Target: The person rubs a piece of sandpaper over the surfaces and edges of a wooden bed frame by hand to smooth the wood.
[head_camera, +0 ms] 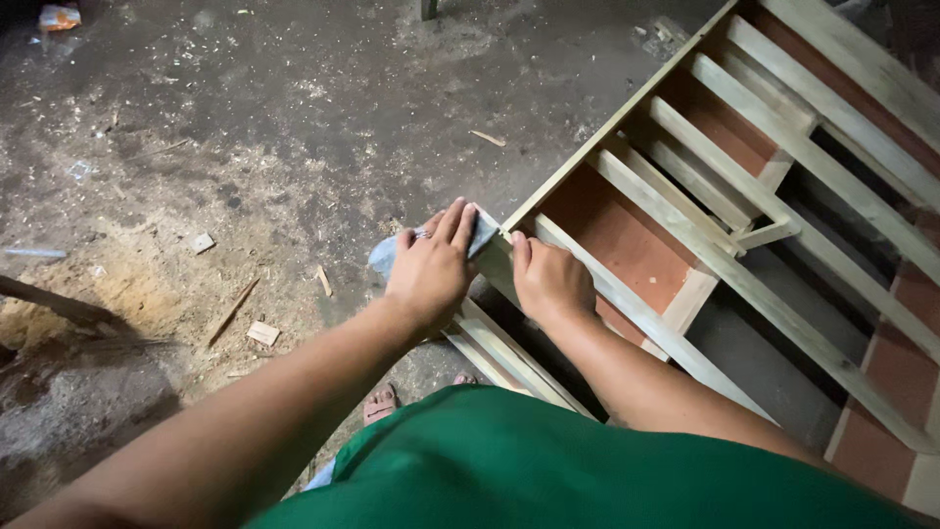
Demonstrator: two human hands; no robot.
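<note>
A pale wooden frame (pixel 744 176) of slats with reddish-brown panels runs from the centre to the upper right. My left hand (pixel 431 269) presses a grey-blue sheet, like a cloth or sandpaper (pixel 384 257), flat against the frame's near corner. My right hand (pixel 548 279) lies beside it, fingers curled over a slat of the same frame. Both forearms reach forward from my green shirt (pixel 548 470).
The dirt floor (pixel 245 147) is strewn with sawdust and wood scraps (pixel 262 333). A dark plank (pixel 54 304) juts in from the left edge. A toe in a sandal (pixel 380 402) shows below my left arm. More slats (pixel 509 358) lie under the frame's corner.
</note>
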